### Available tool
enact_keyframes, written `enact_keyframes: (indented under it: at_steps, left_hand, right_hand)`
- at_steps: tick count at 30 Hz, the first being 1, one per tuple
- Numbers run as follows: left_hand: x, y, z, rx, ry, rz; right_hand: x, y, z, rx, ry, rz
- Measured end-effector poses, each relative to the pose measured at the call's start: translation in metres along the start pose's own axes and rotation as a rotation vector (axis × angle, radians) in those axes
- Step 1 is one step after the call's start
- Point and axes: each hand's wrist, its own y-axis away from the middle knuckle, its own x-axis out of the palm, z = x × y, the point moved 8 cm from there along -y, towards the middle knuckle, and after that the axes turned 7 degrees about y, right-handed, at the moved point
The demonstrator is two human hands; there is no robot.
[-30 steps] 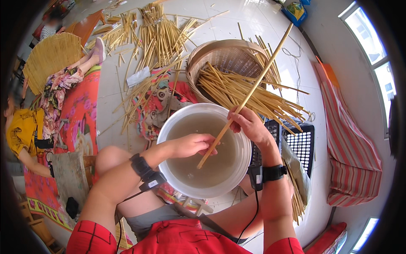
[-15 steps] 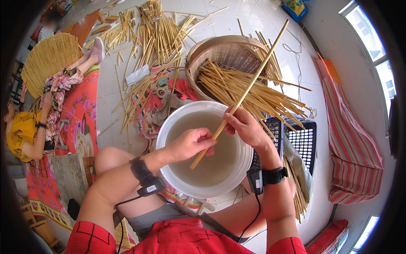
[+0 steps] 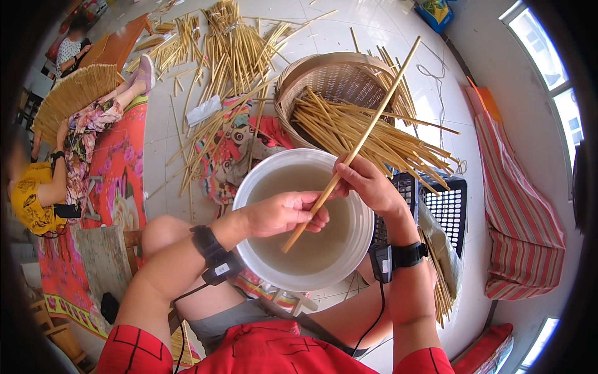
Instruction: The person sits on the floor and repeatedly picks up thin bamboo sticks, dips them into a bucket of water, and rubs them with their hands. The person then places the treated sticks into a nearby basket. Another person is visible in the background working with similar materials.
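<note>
A long yellow-brown reed stalk (image 3: 380, 106) slants over a white bucket (image 3: 255, 268) of cloudy water, its lower end above the water and its upper end up to the right. My right hand (image 3: 366, 182) grips the stalk near the bucket's far right rim, thumb along it. Lower down, my left hand (image 3: 289, 213) is closed round the stalk, fingers curled beneath it. Just beyond the bucket, a wicker basket (image 3: 289, 84) lies tipped with many similar stalks (image 3: 361, 131) spilling out to the right.
A black plastic crate (image 3: 451, 212) stands right of the bucket. Bundled stalks (image 3: 237, 50) and loose ones lie on the tiled floor ahead. At left, a person in a yellow top (image 3: 37, 196) holds a woven reed mat (image 3: 71, 96). A striped cloth (image 3: 517, 230) hangs at right.
The stalk has shifted slightly down, and my left hand has turned, its fingers now wrapped further under it. The person at left has tilted the reed mat lower.
</note>
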Motion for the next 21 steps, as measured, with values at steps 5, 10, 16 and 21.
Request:
enact_keyframes:
  at_steps: [5,10,16,21]
  left_hand:
    - [0.005,-0.001,-0.002,0.042,-0.108,0.034]
    - [-0.022,0.0,0.003,-0.059,-0.225,-0.128]
    - [-0.022,0.001,0.004,-0.093,-0.147,-0.109]
    - [0.017,0.003,-0.01,-0.021,-0.184,0.159]
  right_hand:
    - [-0.001,-0.001,-0.002,0.016,0.03,-0.028]
    - [0.006,-0.001,-0.003,0.027,0.023,-0.033]
    - [0.007,-0.003,-0.003,0.013,-0.021,-0.024]
    - [-0.004,0.0,-0.001,-0.007,-0.08,-0.005]
